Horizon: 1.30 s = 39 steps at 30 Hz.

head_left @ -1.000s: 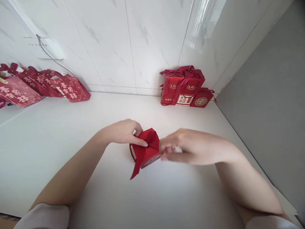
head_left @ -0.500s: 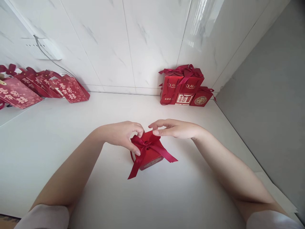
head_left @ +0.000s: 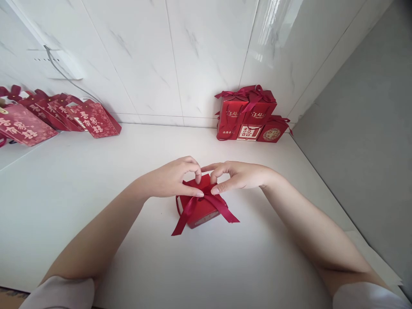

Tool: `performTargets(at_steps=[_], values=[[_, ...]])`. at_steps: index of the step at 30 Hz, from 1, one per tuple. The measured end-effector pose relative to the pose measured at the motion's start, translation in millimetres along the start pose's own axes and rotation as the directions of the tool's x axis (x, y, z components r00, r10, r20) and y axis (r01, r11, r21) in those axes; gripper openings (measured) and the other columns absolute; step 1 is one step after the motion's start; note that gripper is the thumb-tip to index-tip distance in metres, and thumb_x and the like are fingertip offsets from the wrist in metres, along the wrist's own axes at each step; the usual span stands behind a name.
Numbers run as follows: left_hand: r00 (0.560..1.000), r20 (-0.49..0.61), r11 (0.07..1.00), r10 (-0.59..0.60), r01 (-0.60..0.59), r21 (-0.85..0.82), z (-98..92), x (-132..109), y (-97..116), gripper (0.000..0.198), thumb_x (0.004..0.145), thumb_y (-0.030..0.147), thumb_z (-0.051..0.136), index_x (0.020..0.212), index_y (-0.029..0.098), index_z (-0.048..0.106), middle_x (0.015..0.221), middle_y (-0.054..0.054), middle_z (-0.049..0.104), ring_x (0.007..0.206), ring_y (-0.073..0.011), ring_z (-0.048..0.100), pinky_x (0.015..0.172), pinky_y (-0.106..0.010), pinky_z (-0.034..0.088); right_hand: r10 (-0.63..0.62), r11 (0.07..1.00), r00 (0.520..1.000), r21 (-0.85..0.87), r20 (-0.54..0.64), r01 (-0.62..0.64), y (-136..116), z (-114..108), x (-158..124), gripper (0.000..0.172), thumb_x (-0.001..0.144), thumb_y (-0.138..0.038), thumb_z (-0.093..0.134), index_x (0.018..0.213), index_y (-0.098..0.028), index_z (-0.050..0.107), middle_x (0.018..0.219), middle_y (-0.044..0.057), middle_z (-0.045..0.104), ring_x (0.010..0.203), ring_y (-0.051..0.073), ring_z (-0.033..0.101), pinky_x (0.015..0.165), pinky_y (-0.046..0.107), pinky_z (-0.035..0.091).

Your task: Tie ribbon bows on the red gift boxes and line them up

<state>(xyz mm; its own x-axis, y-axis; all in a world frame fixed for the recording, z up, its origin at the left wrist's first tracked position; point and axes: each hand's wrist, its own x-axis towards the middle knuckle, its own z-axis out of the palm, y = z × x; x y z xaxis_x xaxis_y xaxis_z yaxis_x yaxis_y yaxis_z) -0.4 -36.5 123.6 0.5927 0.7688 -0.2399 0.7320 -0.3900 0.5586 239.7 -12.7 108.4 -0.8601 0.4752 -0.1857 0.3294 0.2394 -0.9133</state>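
Observation:
A small red gift box (head_left: 202, 216) rests on the white tabletop with a dark red satin ribbon (head_left: 187, 216) tied over its top. The two ribbon tails spread toward me, left and right. My left hand (head_left: 175, 178) reaches over from the left, its thumb against the knot and its index finger curled behind the bow. From the other side, my right hand (head_left: 240, 176) pinches at the bow's right part with thumb and bent index finger. The fingers partly hide the loops. A dark red cord handle (head_left: 177, 207) shows on the box's left side.
Several finished-looking red boxes with ribbons (head_left: 247, 113) are stacked against the tiled wall at the back right. Red printed gift packages (head_left: 95, 120) stand in a row at the back left. A grey cable (head_left: 64, 75) runs down from a wall socket. A grey panel (head_left: 360, 141) bounds the right side.
My left hand has shifted right, from the left loop to the knot. The right hand's thumb and index finger have closed in on the bow. The left tail has lifted slightly.

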Motion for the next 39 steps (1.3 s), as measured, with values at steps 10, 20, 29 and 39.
performTargets(at_steps=[10, 20, 29, 39], values=[[0.992, 0.115, 0.997, -0.044, 0.051, -0.059, 3.0, -0.5, 8.4, 0.016, 0.078, 0.04, 0.07, 0.082, 0.024, 0.068, 0.118, -0.002, 0.058, 0.1, -0.021, 0.058, 0.077, -0.03, 0.046, 0.006, 1.0, 0.997, -0.03, 0.077, -0.004, 12.0, -0.6, 4.5, 0.034, 0.089, -0.051, 0.062, 0.083, -0.018, 0.069, 0.113, 0.005, 0.066, 0.1, 0.021, 0.061, 0.09, 0.032, 0.044], [0.978, 0.202, 0.998, -0.056, 0.057, 0.002, -9.3, -4.8, 9.6, 0.022, 0.081, 0.041, 0.067, 0.098, 0.027, 0.065, 0.116, -0.001, 0.06, 0.093, -0.0184, 0.059, 0.073, -0.027, 0.044, -0.052, 0.997, 0.998, -0.05, 0.025, 0.053, 11.5, 0.0, 2.9, 0.029, 0.091, -0.047, 0.061, 0.094, -0.021, 0.072, 0.125, 0.005, 0.062, 0.114, 0.023, 0.056, 0.095, 0.031, 0.042], [0.97, 0.242, 0.999, -0.036, 0.03, 0.032, -34.5, -11.5, -4.5, 0.022, 0.085, 0.046, 0.064, 0.097, 0.027, 0.066, 0.141, 0.0, 0.05, 0.122, -0.0213, 0.051, 0.094, -0.027, 0.04, -0.058, 0.998, 0.992, -0.029, 0.111, 0.061, 5.5, -2.5, -1.5, 0.026, 0.096, -0.04, 0.054, 0.099, -0.019, 0.069, 0.119, 0.005, 0.065, 0.109, 0.022, 0.057, 0.093, 0.032, 0.042], [0.935, 0.345, 0.996, -0.088, 0.087, 0.019, -32.7, -4.7, -9.8, 0.037, 0.091, 0.057, 0.052, 0.09, 0.028, 0.075, 0.141, 0.001, 0.052, 0.111, -0.0191, 0.059, 0.086, -0.025, 0.044, 0.011, 0.998, 0.994, -0.066, 0.109, -0.003, 1.4, 1.2, -2.4, 0.031, 0.097, -0.044, 0.051, 0.103, -0.02, 0.071, 0.126, 0.006, 0.061, 0.111, 0.023, 0.055, 0.091, 0.032, 0.042]])
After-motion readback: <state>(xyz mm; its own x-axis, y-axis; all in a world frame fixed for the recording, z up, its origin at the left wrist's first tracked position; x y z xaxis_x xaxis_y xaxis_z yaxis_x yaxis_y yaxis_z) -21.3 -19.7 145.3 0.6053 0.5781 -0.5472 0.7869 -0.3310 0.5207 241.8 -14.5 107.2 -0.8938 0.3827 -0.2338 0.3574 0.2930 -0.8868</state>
